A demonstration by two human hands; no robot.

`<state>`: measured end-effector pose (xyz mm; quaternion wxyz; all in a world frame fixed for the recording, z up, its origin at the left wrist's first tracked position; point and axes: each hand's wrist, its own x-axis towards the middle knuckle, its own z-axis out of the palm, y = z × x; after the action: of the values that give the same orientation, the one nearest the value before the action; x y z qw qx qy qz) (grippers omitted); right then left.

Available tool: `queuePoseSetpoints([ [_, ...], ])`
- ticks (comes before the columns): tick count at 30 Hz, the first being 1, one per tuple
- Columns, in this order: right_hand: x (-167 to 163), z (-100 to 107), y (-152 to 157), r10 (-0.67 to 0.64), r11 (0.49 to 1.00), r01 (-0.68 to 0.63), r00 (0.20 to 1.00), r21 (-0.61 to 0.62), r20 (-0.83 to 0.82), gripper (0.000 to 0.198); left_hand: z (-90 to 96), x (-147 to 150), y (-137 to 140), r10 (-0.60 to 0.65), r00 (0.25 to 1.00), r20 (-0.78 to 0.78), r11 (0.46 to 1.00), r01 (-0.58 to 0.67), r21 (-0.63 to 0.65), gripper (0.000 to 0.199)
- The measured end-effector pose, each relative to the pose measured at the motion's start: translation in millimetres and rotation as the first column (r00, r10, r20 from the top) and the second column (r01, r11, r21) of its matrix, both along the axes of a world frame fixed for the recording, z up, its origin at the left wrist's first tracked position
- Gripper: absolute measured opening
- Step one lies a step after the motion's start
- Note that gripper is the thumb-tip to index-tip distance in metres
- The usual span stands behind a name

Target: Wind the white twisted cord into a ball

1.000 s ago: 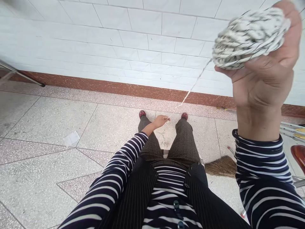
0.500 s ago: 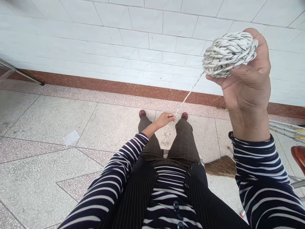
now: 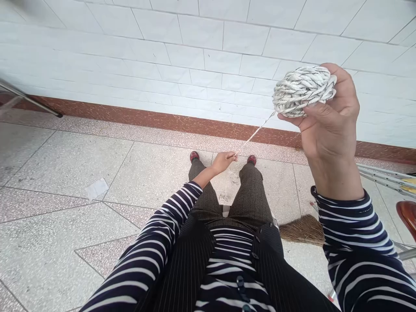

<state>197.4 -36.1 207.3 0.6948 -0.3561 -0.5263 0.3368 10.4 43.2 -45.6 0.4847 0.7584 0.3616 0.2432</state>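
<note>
A ball of white cord [image 3: 300,92] with dark flecks is gripped in my right hand [image 3: 336,110], raised at the upper right in front of the wall. From its lower left side a strand of cord [image 3: 256,132] runs down at a slant to my left hand [image 3: 224,162]. The left fingers are closed in a pinch on that strand, above the floor between my feet. More loose cord [image 3: 224,198] lies on the floor between my legs. The right thumb is on the near side of the ball; most other right fingers are behind it.
A white tiled wall [image 3: 201,32] with a reddish-brown baseboard [image 3: 143,120] stands ahead. A broom head [image 3: 302,229] lies right of my legs, a white paper [image 3: 96,189] on the floor at left. Metal legs [image 3: 29,97] stand far left; metal poles [image 3: 383,177] are at right.
My right hand has come lower and slightly left with the ball of cord, so the strand slopes less steeply. My left hand has moved only slightly left and up, still pinching the strand.
</note>
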Motion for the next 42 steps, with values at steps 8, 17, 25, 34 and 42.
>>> queuePoseSetpoints([
  [8,-26,18,-17,-0.054,0.995,0.052,0.998,0.086,0.02,0.054,-12.5,-2,32,0.103,0.984,-0.144,0.993,-0.094,0.069,0.025],
  [17,-31,23,-9,0.004,0.998,-0.007,0.999,0.069,0.042,0.056,-36.5,-4,11,0.116,0.975,-0.189,0.991,-0.101,0.085,0.031],
  [25,-34,16,-8,0.014,0.999,-0.014,1.0,0.033,0.005,0.053,-24.4,-27,32,0.13,0.938,-0.321,0.987,-0.093,0.13,0.026],
  [34,-27,21,-18,0.034,0.997,-0.034,0.999,0.074,0.006,0.055,-31.4,8,3,-0.16,0.98,-0.116,0.972,0.136,-0.194,0.03],
  [42,-4,-6,-6,-0.006,1.0,0.008,0.997,0.022,-0.081,0.056,-36.4,-19,32,-0.156,0.88,-0.449,0.974,0.213,0.078,0.044],
])
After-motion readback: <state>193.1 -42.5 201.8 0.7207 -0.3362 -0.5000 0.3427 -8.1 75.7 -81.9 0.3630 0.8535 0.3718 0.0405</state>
